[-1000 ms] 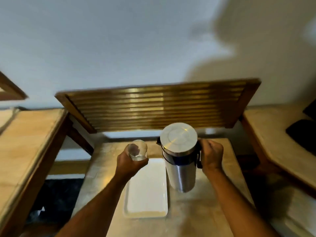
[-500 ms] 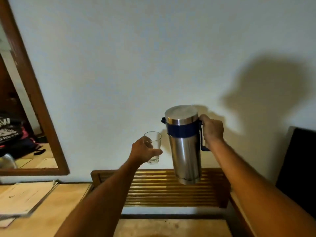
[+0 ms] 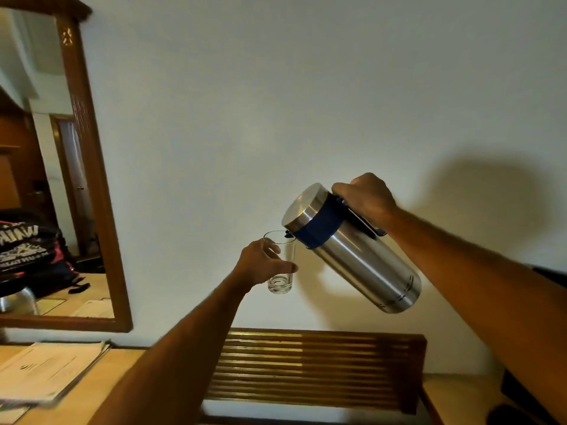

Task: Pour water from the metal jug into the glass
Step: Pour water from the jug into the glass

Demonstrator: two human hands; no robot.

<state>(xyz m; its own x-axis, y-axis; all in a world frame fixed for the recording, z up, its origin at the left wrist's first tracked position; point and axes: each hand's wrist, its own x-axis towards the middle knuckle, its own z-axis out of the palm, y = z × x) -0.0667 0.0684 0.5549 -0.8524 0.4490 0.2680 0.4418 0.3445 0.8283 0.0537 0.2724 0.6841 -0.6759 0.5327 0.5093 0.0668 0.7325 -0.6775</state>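
A steel jug [image 3: 365, 265] with a blue band and a flat metal lid is held in the air, tilted to the left, its small spout touching the rim of a clear glass [image 3: 280, 268]. My right hand [image 3: 366, 199] grips the jug's handle from above. My left hand [image 3: 264, 265] holds the glass upright from its left side, in front of the pale wall. I see no water in the glass or at the spout.
A wooden slatted rack [image 3: 313, 369] stands against the wall below the hands. A wood-framed mirror [image 3: 89, 167] hangs at the left, above a desk with papers [image 3: 46, 369]. A dark object [image 3: 534, 394] sits at the lower right.
The jug went from upright to tilted left, its spout now meeting the glass rim. The view has swung further up, away from the table.
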